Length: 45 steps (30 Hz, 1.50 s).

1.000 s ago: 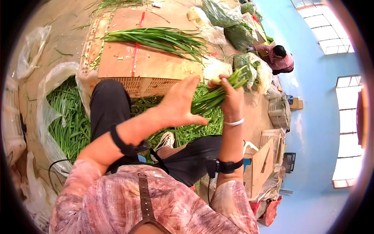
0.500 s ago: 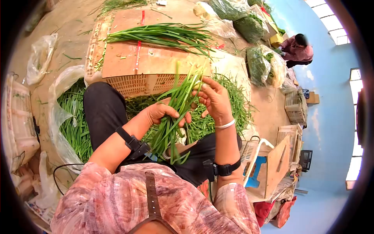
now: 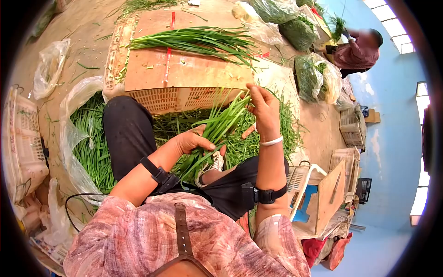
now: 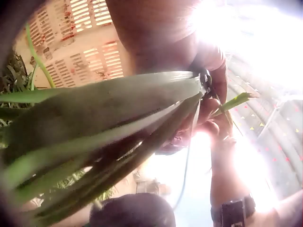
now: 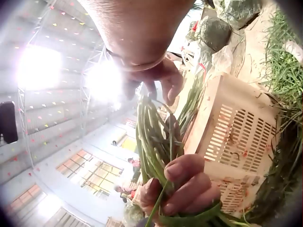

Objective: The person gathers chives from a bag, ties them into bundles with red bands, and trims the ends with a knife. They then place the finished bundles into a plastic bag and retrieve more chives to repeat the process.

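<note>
In the head view my left hand (image 3: 191, 140) grips a bunch of garlic chives (image 3: 227, 117), its thumb across the leaves. The pale stem ends slant up to the right, and the leaves trail down toward my lap. At those ends my right hand (image 3: 264, 111), with a white bangle above it, pinches at the stems with curled fingers. From the right wrist, the left fingers (image 5: 189, 187) wrap the lower bunch while the right fingers are at its top. Broad blurred leaves (image 4: 109, 109) cover much of the left wrist view.
A laid-out bundle of chives (image 3: 194, 40) lies on a board (image 3: 147, 74) over a crate (image 3: 184, 99). Loose greens (image 3: 281, 124) cover the floor ahead. A plastic bag of greens (image 3: 92, 143) stands left; filled bags (image 3: 309, 78) and another person (image 3: 357, 53) are back right.
One second ago the right hand held the bunch and the left hand was open. The left hand then took hold of it, and the right hand has since shifted slightly up and right.
</note>
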Motion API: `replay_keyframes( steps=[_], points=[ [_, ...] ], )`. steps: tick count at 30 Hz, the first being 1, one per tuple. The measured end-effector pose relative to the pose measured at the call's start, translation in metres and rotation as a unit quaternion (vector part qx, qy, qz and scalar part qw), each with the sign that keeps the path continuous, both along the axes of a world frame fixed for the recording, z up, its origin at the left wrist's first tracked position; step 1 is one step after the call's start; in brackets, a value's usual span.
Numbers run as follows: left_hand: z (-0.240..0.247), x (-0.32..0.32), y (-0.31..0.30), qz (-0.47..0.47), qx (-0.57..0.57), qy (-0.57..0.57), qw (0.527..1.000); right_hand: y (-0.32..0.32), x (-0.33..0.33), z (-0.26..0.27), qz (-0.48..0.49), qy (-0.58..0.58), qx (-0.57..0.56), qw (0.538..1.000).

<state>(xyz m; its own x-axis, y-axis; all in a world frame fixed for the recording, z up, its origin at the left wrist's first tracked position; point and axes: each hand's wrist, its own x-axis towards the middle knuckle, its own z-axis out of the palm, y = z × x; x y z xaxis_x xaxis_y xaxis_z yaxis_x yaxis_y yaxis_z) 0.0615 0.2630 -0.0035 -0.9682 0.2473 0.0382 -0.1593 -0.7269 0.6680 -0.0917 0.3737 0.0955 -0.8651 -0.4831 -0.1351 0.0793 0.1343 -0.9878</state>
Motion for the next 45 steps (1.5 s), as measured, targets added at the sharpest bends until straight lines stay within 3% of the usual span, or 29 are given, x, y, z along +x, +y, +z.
replay_keyframes(
  steps=[2, 4, 6, 7, 9, 12, 14, 15, 16, 17, 18, 19, 20, 21, 22, 23, 24, 26, 28, 30, 34, 36, 38, 40, 42, 43, 44, 45],
  points=[
    [-0.005, 0.001, 0.000, 0.003, -0.003, -0.025, 1.000, -0.004, -0.001, -0.001, 0.089, 0.044, 0.004, 0.995],
    [-0.008, 0.001, -0.005, -0.004, 0.001, -0.024, 1.000, -0.005, 0.000, -0.006, 0.079, 0.058, 0.017, 0.995],
    [-0.009, 0.004, -0.009, 0.007, 0.100, -0.008, 0.995, -0.008, 0.001, -0.014, -0.015, 0.234, -0.035, 0.972],
    [-0.012, 0.006, -0.011, 0.011, 0.132, -0.015, 0.991, -0.003, -0.002, -0.012, -0.027, 0.219, -0.044, 0.974],
    [-0.016, 0.008, -0.014, 0.015, 0.171, -0.024, 0.985, 0.005, -0.007, 0.003, -0.043, 0.056, -0.181, 0.981],
    [-0.023, 0.007, -0.018, -0.002, 0.226, -0.022, 0.974, 0.033, -0.042, 0.009, -0.076, -0.051, -0.333, 0.939],
    [-0.024, 0.008, -0.020, -0.011, 0.231, -0.047, 0.972, 0.067, -0.075, 0.018, -0.036, 0.085, -0.235, 0.968],
    [-0.022, 0.009, -0.021, -0.008, 0.232, -0.046, 0.972, 0.074, -0.087, 0.022, -0.095, 0.240, -0.084, 0.963],
    [-0.019, 0.009, -0.021, -0.005, 0.227, -0.032, 0.973, 0.082, -0.097, 0.026, -0.150, 0.382, 0.072, 0.909],
    [-0.016, 0.010, -0.020, -0.003, 0.223, -0.018, 0.975, 0.088, -0.102, 0.034, -0.145, 0.402, 0.180, 0.886],
    [-0.015, 0.010, -0.020, -0.004, 0.224, -0.018, 0.974, 0.090, -0.103, 0.033, -0.145, 0.403, 0.181, 0.885],
    [-0.014, 0.009, -0.020, -0.008, 0.205, -0.010, 0.979, 0.090, -0.103, 0.029, -0.173, 0.486, 0.417, 0.748],
    [-0.013, 0.008, -0.020, -0.010, 0.185, -0.002, 0.983, 0.087, -0.102, 0.026, -0.187, 0.529, 0.618, 0.550],
    [-0.013, 0.006, -0.019, -0.005, 0.154, 0.016, 0.988, 0.081, -0.091, 0.021, -0.168, 0.585, 0.485, 0.628],
    [-0.011, 0.006, -0.018, 0.006, 0.145, 0.007, 0.989, 0.073, -0.077, 0.016, -0.123, 0.511, 0.348, 0.776],
    [-0.016, 0.004, -0.015, 0.024, 0.126, 0.000, 0.992, 0.053, -0.048, 0.015, -0.074, 0.410, 0.196, 0.888],
    [-0.021, 0.003, -0.013, 0.038, 0.106, -0.007, 0.994, 0.031, -0.017, 0.010, -0.024, 0.237, 0.064, 0.969],
    [-0.013, 0.003, -0.010, 0.044, 0.076, -0.004, 0.996, 0.002, 0.021, -0.008, 0.057, 0.222, 0.166, 0.959],
    [-0.010, 0.005, -0.009, 0.053, 0.047, 0.002, 0.997, -0.014, 0.031, -0.036, 0.070, 0.213, 0.154, 0.962],
    [-0.011, 0.009, -0.012, 0.089, 0.007, -0.024, 0.996, -0.015, 0.034, -0.032, 0.041, 0.068, 0.042, 0.996],
    [-0.019, 0.007, -0.015, 0.092, 0.110, -0.062, 0.988, -0.004, 0.041, -0.022, 0.001, -0.023, 0.000, 1.000],
    [-0.017, 0.004, -0.012, 0.102, 0.121, -0.055, 0.986, -0.001, 0.040, -0.024, -0.042, 0.007, -0.069, 0.997],
    [-0.018, 0.005, -0.011, 0.102, 0.180, -0.062, 0.976, -0.001, 0.037, -0.018, -0.080, -0.067, -0.173, 0.979],
    [-0.026, 0.004, -0.013, 0.102, 0.179, -0.066, 0.976, 0.011, 0.022, -0.024, -0.024, -0.169, -0.330, 0.929],
    [-0.026, 0.004, -0.014, 0.120, 0.164, -0.079, 0.976, 0.010, 0.017, -0.014, 0.029, -0.221, -0.313, 0.923],
    [-0.025, 0.004, -0.015, 0.114, 0.136, -0.061, 0.982, 0.007, 0.018, -0.011, 0.033, -0.172, -0.151, 0.973],
    [-0.023, 0.004, -0.014, 0.114, 0.136, -0.061, 0.982, -0.001, 0.022, -0.008, 0.036, -0.116, 0.014, 0.992],
    [-0.020, 0.004, -0.012, 0.108, 0.112, -0.059, 0.986, -0.009, 0.026, -0.015, 0.071, -0.111, 0.059, 0.990]
  ],
)
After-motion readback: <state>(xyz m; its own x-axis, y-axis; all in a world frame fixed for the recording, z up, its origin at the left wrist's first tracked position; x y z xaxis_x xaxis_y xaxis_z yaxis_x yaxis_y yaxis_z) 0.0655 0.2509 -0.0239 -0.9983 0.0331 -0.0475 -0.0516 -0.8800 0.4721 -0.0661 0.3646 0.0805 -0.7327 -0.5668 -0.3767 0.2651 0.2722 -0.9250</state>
